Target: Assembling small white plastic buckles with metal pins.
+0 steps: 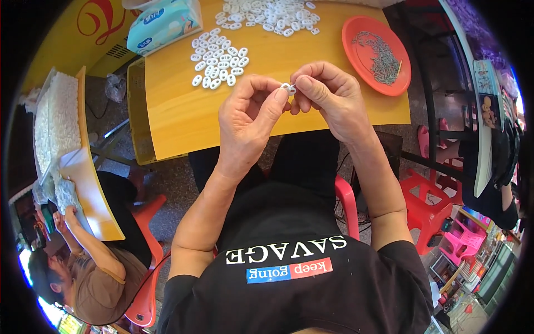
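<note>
Over the near part of the yellow table (178, 122), my two hands meet at a small white oval plastic piece (288, 88) with holes in it. My left hand (245, 122) pinches its left side between thumb and forefinger. The thumb and fingertips of my right hand (336, 103) close at its right end; whether a tiny pin is also between them is hidden. To the left of the piece lies a loose group of similar white oval pieces (219, 60), each with two holes. A red plate (356, 69) on the right holds many small grey metal screws or pins.
A larger heap of white pieces (272, 12) covers the table's far side. A blue tissue pack (164, 25) stands at the far left. Another person (94, 273) works at a side table on the left. Red plastic stools (425, 206) stand on the right.
</note>
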Demonstrator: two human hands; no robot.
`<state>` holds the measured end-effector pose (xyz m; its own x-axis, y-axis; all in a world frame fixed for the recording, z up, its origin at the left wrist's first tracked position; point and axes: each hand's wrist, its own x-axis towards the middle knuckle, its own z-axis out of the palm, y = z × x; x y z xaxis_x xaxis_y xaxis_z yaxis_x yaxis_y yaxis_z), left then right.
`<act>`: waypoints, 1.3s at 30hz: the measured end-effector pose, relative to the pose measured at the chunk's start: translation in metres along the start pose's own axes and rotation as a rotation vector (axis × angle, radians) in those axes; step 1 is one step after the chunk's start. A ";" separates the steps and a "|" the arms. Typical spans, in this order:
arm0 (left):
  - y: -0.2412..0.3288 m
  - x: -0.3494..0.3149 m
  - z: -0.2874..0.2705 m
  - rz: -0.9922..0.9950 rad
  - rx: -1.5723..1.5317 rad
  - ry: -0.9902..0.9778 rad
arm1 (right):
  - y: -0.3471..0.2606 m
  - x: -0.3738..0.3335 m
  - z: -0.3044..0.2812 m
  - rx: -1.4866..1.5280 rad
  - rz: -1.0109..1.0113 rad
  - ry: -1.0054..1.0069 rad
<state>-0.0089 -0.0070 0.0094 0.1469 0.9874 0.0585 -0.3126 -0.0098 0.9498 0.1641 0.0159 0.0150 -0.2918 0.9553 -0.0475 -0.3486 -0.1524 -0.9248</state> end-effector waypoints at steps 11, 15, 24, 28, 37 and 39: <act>0.005 -0.003 0.005 0.024 0.000 0.019 | -0.007 -0.004 0.005 -0.176 -0.058 -0.017; 0.006 -0.003 0.006 0.029 0.043 0.036 | -0.008 -0.005 0.008 -0.266 -0.128 0.010; 0.000 0.000 0.016 0.064 0.087 0.128 | 0.002 -0.007 0.019 -0.346 -0.204 0.168; -0.005 0.006 0.010 -0.004 0.106 0.102 | 0.011 -0.002 0.012 -0.303 -0.140 0.177; -0.009 0.013 -0.004 -0.120 -0.071 0.035 | 0.000 0.001 0.000 -0.224 -0.060 0.065; -0.007 0.012 -0.005 -0.132 -0.075 0.025 | -0.001 0.002 0.000 -0.268 -0.106 0.077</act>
<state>-0.0098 0.0062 0.0014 0.1681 0.9830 -0.0744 -0.3611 0.1316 0.9232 0.1642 0.0177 0.0161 -0.1943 0.9803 0.0359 -0.1225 0.0120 -0.9924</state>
